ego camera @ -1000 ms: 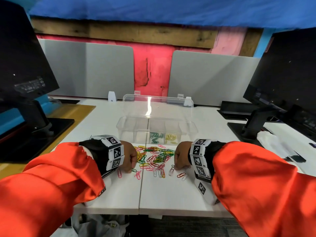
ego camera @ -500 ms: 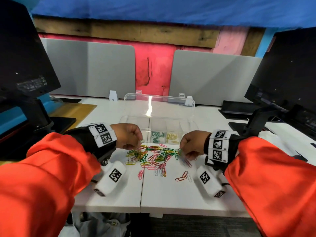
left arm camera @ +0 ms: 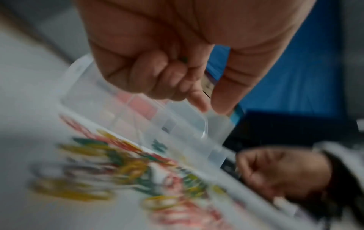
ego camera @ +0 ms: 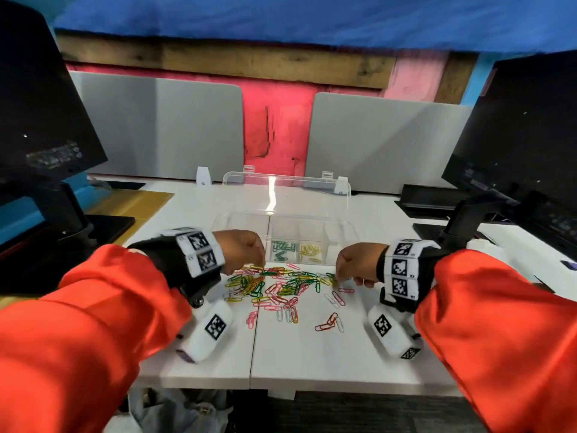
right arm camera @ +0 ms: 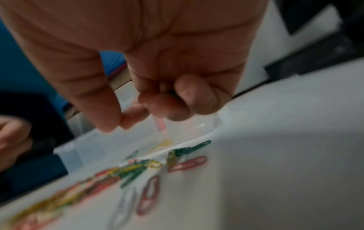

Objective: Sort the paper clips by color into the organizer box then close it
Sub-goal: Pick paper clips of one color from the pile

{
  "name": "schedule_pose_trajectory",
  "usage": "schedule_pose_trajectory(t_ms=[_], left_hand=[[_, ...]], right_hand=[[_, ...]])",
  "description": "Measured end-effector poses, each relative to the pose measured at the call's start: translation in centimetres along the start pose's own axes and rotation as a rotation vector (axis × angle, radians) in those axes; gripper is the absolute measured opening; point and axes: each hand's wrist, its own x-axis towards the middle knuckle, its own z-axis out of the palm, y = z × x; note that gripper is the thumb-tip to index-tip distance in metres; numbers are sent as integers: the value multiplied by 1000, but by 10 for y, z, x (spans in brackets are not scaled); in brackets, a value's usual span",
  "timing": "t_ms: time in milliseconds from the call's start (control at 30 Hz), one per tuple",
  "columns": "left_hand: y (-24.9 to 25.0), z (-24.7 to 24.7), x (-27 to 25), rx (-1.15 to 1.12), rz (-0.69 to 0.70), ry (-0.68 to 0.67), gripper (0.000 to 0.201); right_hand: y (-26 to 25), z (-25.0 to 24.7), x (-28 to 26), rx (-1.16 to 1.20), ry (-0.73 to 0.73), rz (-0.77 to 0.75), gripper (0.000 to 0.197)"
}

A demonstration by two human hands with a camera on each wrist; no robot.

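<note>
Left hand [ego camera: 242,250] over left edge of paper clip pile [ego camera: 278,285], fingers curled; green speck between them in left wrist view, blurred, grip uncertain. Right hand [ego camera: 359,264] at pile's right edge, fingers curled, thumb meeting fingertip; held item not discernible. Organizer box [ego camera: 340,235] just behind pile on white desk [ego camera: 312,354], lid [ego camera: 287,195] open; green clips [ego camera: 282,248] and yellow clips [ego camera: 310,250] in adjacent compartments.

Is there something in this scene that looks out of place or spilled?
Nothing looks damaged. The mixed paper clips lie loose on the white desk in front of the open organizer box, a few strays apart from the heap. Only green clips and yellow clips are sorted inside.
</note>
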Motion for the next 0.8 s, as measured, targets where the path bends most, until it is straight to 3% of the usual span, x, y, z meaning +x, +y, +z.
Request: schedule_pose_trajectory(t_ms=[67,100,200,300,400,467,633,733,800], left_hand=[[0,8,-2,393,75,35,10],[-1,12,-3,465,71,36,10],[-3,20,-1,497,64,11,13],[-4,15,2,474,56,-31,5],[-3,11,-2,580,109,24,3],[-2,12,-4,662,138,51,6],[-4,15,7,694,102,-92,23],[-3,19,11,738,115,-162,28],[-3,20,15,739,117,-181,21]], right_hand=[[-6,6,-2,-220,51,-110,4],[-8,9,-1,-264,67,-137,7],[-12,16,4,-340,58,-155,29],[-16,17,9,-384,16,-201,33],[-18,16,13,-378,-45,-204,34],[-19,15,16,-378,-88,-190,31],[-17,14,22,-377,-166,-173,15],[-15,17,23,-392,-100,-164,10],[-15,19,24,-450,-91,-150,7]])
